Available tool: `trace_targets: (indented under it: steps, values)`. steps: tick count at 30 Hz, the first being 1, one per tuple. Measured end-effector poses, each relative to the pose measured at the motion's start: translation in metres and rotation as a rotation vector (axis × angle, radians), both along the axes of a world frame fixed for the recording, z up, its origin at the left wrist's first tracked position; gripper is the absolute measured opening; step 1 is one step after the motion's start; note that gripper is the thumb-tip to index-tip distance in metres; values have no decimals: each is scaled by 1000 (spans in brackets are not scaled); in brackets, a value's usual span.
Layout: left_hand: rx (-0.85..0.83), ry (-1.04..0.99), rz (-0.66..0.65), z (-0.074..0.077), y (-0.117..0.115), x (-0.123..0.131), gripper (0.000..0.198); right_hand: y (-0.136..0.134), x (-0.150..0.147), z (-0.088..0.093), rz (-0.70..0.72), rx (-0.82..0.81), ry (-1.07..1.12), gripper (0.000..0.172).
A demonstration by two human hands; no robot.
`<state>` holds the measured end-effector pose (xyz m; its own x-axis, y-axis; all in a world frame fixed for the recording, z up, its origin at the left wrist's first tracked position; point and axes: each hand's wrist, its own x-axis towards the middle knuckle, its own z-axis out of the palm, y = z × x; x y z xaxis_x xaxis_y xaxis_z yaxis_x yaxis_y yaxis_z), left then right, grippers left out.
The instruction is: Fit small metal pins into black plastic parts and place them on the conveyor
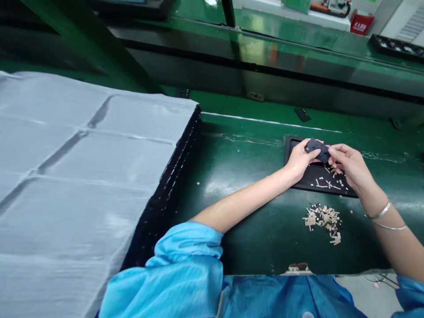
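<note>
My left hand [300, 162] is closed around a flat black plastic part [317, 149] with small holes, thumb across its face. At the part's right edge, the fingers of my right hand [349, 164] are pinched together; whatever they grip is too small to make out. Both hands are over a shallow black tray [303, 183]. Scattered in the tray are small pale strips and bits [327, 183]. A heap of similar pale pieces [323, 217], mixed with some dark ones, lies on the table nearer my body.
A tall stack covered with a whitish sheet [132, 163] stands at the left on the green table [245, 176]. Towards the back lie more black parts, one of them a flat piece [302, 115]. A green post [99, 48] slants at the upper left, and a shelf ledge runs across the back.
</note>
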<state>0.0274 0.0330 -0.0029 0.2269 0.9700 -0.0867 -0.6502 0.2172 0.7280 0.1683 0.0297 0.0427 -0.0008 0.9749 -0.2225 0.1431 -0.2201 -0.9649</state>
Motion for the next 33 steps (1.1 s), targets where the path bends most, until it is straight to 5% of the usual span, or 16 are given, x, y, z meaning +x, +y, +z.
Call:
trace_targets:
  steps: [5,11,15,18,21,24,28,33]
  values:
    - [-23,5,21,11,-4,4,41,8,2,-1,-23,6,-41,34]
    - [-2,60,11,17,-7,3,48,80,16,22,-251,25,-63,15]
    - [5,100,0,17,-7,3,40,61,27,23,-248,159,-287,7]
    - [13,121,-11,18,-7,2,30,2,29,15,-57,229,-396,13]
    - [31,140,-29,18,-7,1,20,-51,25,10,518,416,-794,6]
    - [43,169,-56,18,-7,1,12,-73,15,12,807,495,-1080,10]
    - [53,194,-85,18,-7,0,6,-71,1,16,942,367,-1289,10]
    - [58,203,-108,19,-7,0,6,-72,-1,17,939,276,-1282,13]
